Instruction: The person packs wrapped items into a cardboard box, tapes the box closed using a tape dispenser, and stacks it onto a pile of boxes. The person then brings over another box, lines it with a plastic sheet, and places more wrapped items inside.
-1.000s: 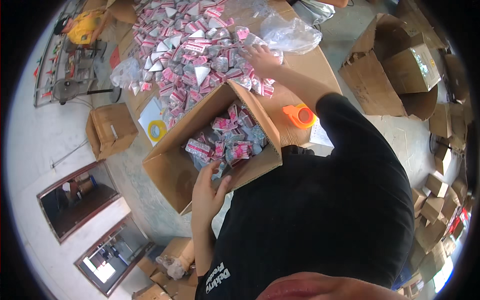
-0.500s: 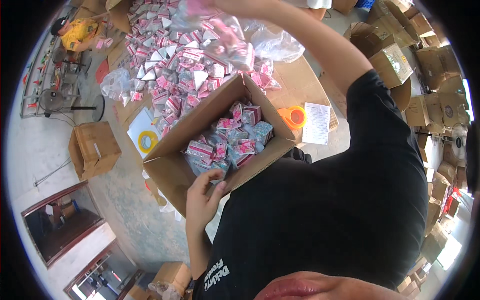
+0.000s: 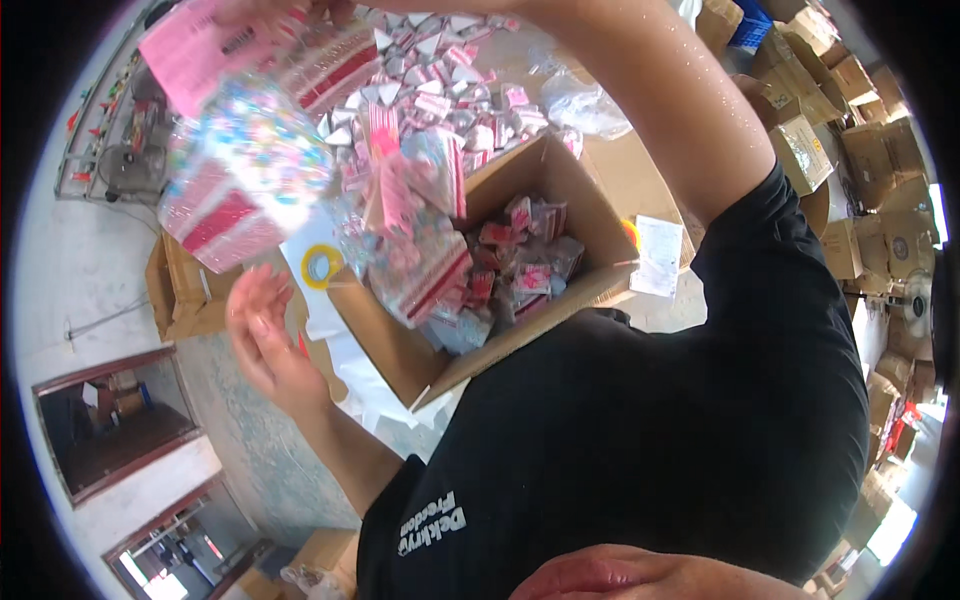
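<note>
Between hands (image 3: 276, 345), clear-bagged pink-and-white packet (image 3: 240, 165), near carton (image 3: 590, 205)

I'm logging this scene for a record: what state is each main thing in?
Right hand: raised, partly cut off, holding bagged packets.
Left hand: raised, fingers loosely curled.
Bagged packets: in mid-air, blurred.
Cardboard box: open, partly filled.
Packet pile: spread loosely.
Clear plastic bag: crumpled.
Yellow tape roll: lying flat.
Paper sheet: lying flat.
</note>
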{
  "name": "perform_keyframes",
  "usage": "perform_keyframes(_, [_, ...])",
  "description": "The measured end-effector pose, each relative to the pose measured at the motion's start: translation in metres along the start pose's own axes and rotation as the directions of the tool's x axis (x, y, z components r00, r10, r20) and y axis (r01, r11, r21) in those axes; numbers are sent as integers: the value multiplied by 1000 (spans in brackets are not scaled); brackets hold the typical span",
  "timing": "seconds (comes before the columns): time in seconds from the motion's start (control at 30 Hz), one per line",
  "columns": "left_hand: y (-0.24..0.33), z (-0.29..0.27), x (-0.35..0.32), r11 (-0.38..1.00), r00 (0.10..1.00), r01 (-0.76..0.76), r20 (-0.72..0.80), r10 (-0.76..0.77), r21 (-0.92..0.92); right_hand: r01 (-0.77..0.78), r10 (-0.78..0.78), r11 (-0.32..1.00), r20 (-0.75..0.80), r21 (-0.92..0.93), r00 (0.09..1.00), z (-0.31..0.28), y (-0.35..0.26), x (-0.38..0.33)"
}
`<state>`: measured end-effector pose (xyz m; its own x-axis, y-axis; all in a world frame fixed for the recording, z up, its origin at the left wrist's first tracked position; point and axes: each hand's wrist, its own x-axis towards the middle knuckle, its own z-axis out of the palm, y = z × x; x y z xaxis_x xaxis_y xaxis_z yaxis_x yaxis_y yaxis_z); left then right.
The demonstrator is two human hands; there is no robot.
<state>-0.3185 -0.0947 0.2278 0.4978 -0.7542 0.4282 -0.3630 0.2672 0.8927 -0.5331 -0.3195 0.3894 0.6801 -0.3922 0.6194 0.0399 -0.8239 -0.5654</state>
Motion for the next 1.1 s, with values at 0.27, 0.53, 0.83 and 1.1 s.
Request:
perform_keyframes(0.27, [-46,-24,-14,969,964,244,97,-247,44,-485,288,815,505,318,814,159,58,-98])
perform_keyframes(0.53, [-60,7,-63,908,935,-5,324,-145,420,-319,157,948,892,-15,423,204,82,-155])
perform_keyframes(0.83, [-62,23,-61,778,878,-92,420,-231,621,69,294,913,766,-402,572,248,305,-69])
perform_keyframes(1.1, [-64,13,-66,785,850,-22,425,-312,619,326,234,870,891,-370,388,306,391,-148])
